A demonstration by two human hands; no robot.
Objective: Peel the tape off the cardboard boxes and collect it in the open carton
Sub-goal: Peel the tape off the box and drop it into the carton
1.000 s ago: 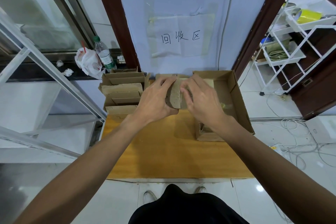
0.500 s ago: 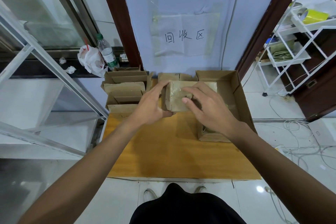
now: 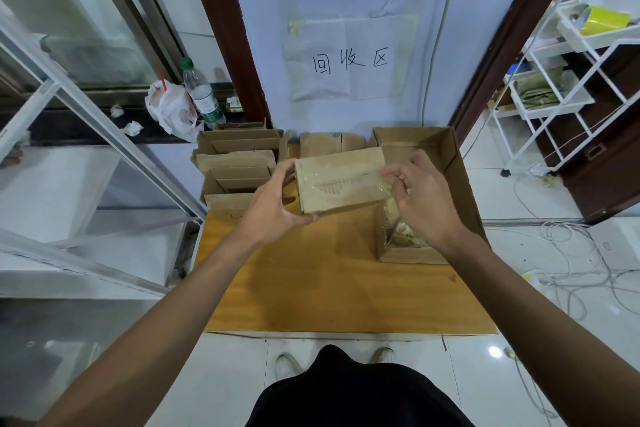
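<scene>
I hold a small brown cardboard box (image 3: 341, 178) above the back of the wooden table (image 3: 332, 281). My left hand (image 3: 273, 206) grips its left end. A strip of clear tape (image 3: 349, 184) runs along the box's top face. My right hand (image 3: 420, 198) pinches the tape's right end at the box's right edge. The open carton (image 3: 450, 163) stands at the right, partly behind my right hand, with crumpled clear tape (image 3: 407, 236) lying inside it.
A stack of flattened and open cardboard boxes (image 3: 239, 163) fills the table's back left. One more box (image 3: 327, 144) stands at the back by the wall. A water bottle (image 3: 201, 94) and a plastic bag (image 3: 169, 107) sit on the left ledge. A white rack (image 3: 568, 87) and cables (image 3: 568, 263) lie to the right.
The box has been turned from on end to lying flat with its taped face up. My right hand moved from the box's middle to its right end and pinched the tape.
</scene>
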